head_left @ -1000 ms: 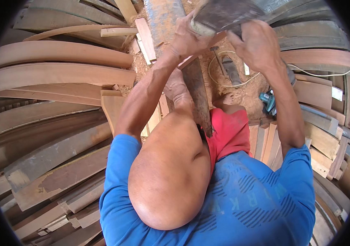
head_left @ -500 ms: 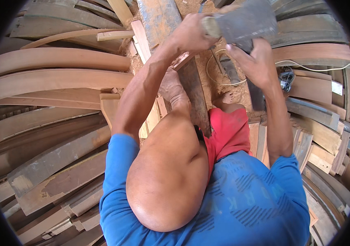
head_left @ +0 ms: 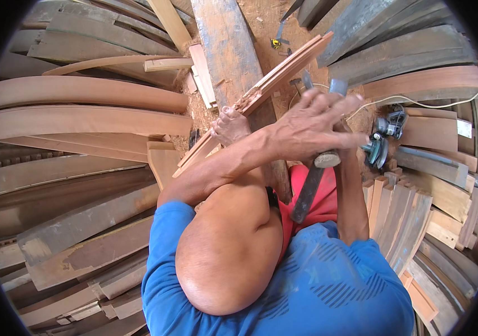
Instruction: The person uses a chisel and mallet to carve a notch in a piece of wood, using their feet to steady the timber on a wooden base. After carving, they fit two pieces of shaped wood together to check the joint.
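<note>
My left hand [head_left: 309, 126] is stretched out with its fingers spread, in front of my right hand. My right hand [head_left: 346, 140] is mostly hidden behind it and is closed on a dark-handled tool [head_left: 308, 193], whose handle slants down over my red shorts. A round tan wooden end [head_left: 327, 160] pokes out below my left palm, and a grey-blue metal end [head_left: 338, 87] shows above the fingers; how these join is hidden. My bare foot [head_left: 230, 127] presses on a grooved reddish wood strip [head_left: 298, 61], roughly cut near the toes. The strip crosses a worn plank [head_left: 225, 39].
Stacked boards [head_left: 82, 126] fill the left side, with more boards [head_left: 401, 61] on the right. A green and black power tool [head_left: 379, 143] lies at the right beside a pale cord [head_left: 429, 106]. A yellow tape measure [head_left: 275, 43] rests on sawdust-covered ground.
Both hands and the tool have come down toward my body. My left hand, earlier closed by the blurred tool, now has its fingers spread. More of the grooved strip shows.
</note>
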A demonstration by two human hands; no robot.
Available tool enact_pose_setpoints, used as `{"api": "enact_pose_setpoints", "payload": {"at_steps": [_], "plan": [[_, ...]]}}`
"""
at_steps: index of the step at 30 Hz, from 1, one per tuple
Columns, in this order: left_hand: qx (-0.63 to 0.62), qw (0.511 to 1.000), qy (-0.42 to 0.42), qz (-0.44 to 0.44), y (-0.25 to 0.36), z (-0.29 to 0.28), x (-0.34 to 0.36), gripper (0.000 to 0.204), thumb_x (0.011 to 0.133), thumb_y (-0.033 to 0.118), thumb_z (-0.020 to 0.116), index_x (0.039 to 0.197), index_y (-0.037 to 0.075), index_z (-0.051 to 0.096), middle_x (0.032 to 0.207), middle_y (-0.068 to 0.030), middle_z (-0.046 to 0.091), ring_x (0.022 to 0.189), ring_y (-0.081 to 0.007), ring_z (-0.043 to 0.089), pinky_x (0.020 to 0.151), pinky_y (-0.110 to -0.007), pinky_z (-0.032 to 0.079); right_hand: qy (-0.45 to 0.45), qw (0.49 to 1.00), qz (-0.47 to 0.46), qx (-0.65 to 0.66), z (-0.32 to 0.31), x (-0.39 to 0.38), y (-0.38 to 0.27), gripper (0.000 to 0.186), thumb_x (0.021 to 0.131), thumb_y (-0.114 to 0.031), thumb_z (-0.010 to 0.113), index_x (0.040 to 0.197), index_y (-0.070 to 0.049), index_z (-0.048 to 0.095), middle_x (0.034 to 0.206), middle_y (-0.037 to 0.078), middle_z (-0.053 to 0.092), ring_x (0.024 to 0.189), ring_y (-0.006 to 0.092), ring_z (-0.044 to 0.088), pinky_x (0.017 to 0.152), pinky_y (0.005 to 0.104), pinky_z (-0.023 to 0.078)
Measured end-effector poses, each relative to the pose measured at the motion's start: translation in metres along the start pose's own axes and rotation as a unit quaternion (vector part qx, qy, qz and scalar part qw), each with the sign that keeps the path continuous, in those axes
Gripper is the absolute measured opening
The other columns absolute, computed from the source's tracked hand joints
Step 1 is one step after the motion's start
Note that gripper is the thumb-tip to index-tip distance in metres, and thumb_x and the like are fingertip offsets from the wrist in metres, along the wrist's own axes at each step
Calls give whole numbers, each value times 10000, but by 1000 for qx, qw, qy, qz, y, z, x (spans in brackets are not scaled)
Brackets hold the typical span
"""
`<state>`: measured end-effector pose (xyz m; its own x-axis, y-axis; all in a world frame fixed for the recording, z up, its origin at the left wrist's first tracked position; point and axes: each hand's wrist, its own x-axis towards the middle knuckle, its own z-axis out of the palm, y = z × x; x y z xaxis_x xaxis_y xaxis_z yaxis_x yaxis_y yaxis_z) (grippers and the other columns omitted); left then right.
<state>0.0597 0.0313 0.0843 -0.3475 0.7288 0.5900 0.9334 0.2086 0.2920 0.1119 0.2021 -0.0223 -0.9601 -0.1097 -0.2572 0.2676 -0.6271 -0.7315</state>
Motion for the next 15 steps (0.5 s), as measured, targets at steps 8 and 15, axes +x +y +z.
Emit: {"api": "enact_pose_setpoints", "payload": {"at_steps": [8, 15], "plan": [[94, 806, -253, -527, -112, 25, -107, 803, 757, 351, 852, 1425, 106, 480, 1310, -228, 587, 1230, -391, 571, 994, -541, 466, 38, 998, 51, 11, 4, -19, -53, 423, 964, -205, 724, 1312, 12, 620, 1036, 67, 734, 664, 77, 587, 605, 206, 499], [117, 793, -357, -480, -157, 22, -95, 365, 848, 207, 721, 1195, 156, 619, 986, -131, 726, 874, -341, 722, 746, -465, 543, 56, 997, 47, -16, 4, -21, -71, 470, 950, -234, 732, 1315, 32, 605, 1031, 66, 732, 668, 71, 587, 592, 203, 492]]}}
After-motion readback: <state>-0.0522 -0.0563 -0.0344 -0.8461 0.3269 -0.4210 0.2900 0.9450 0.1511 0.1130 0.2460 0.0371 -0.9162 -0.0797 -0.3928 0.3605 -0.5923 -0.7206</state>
